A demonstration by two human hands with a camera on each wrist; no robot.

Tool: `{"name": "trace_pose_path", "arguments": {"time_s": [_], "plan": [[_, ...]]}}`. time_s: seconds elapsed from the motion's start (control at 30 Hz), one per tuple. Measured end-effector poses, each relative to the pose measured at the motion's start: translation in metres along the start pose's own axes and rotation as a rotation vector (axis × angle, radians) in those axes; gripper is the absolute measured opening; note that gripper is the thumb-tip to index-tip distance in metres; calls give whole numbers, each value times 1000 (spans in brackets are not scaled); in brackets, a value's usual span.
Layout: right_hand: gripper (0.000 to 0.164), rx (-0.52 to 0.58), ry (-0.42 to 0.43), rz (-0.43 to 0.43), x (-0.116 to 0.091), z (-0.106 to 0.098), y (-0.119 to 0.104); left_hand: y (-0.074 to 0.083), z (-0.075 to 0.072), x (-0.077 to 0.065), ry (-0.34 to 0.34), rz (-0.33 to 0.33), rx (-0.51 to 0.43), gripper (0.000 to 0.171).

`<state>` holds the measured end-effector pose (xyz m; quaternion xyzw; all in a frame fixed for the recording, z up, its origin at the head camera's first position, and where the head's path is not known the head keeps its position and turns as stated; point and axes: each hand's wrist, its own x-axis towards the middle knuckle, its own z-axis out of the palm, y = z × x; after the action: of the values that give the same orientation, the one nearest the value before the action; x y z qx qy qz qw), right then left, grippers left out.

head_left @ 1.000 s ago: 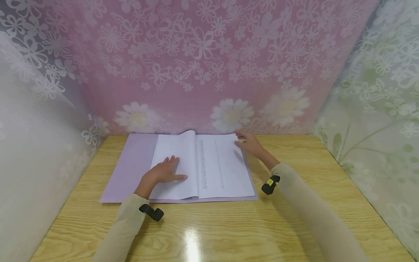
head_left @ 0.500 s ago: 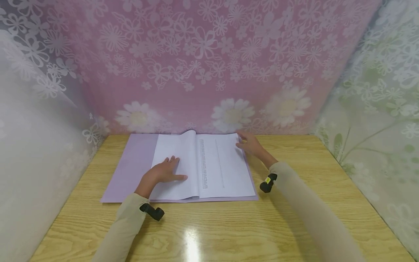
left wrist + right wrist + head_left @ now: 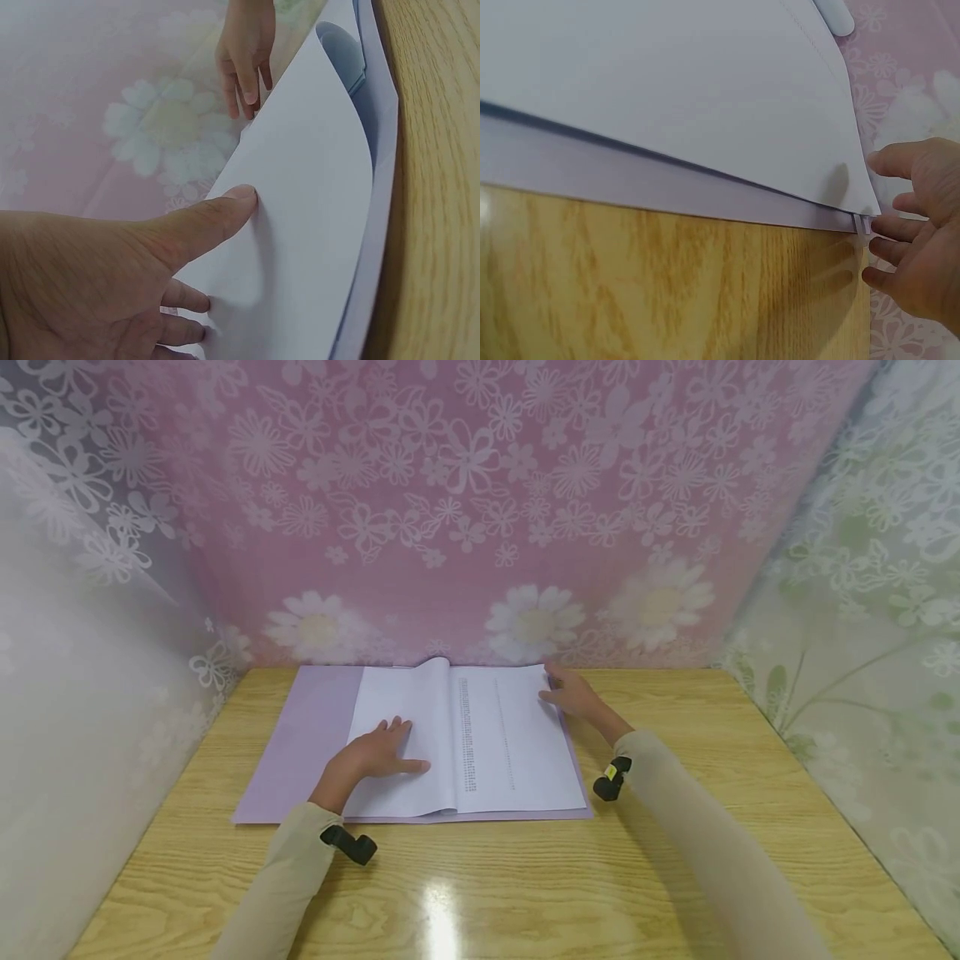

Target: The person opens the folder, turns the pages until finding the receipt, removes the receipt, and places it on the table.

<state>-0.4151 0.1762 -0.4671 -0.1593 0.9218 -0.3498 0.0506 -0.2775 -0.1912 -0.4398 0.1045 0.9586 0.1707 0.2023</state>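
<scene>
A lilac folder (image 3: pixel 303 743) lies open on the table, holding white sheets. My left hand (image 3: pixel 375 753) rests on the blank left page (image 3: pixel 408 693), fingers spread and thumb (image 3: pixel 217 214) pointing toward the fold. Printed columns run down the right page (image 3: pixel 525 743). At that page's far right corner is my right hand (image 3: pixel 573 691). Its thumb reaches over the page edge in the head view, and the other fingers (image 3: pixel 892 229) extend past the corner. Thumb and fingers stand apart, and the thumb casts a shadow on the sheet.
The wood-grain table (image 3: pixel 495 885) spreads in front of the folder and to both sides. A pink flowered backdrop (image 3: pixel 420 568) stands right behind the folder, with pale patterned side walls at left and right. Dark wrist cameras (image 3: pixel 350 845) sit on both sleeves.
My right hand and wrist have shifted slightly left at the page's far corner, the fingertips closing in on it. My left hand and the folder stay where they were.
</scene>
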Motion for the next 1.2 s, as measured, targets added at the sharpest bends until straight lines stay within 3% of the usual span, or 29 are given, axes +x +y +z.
{"name": "trace_pose_path", "arguments": {"time_s": [0.57,1.0,1.2], "plan": [[66,19,19,-37,0,1,2,0,1,1,0,-9,-5,99],[53,232,97,-94,-3,0,0,-1,2,0,8,-2,4,98],[47,355,124,-68,-1,-2,0,-1,2,0,8,-3,3,98]]}}
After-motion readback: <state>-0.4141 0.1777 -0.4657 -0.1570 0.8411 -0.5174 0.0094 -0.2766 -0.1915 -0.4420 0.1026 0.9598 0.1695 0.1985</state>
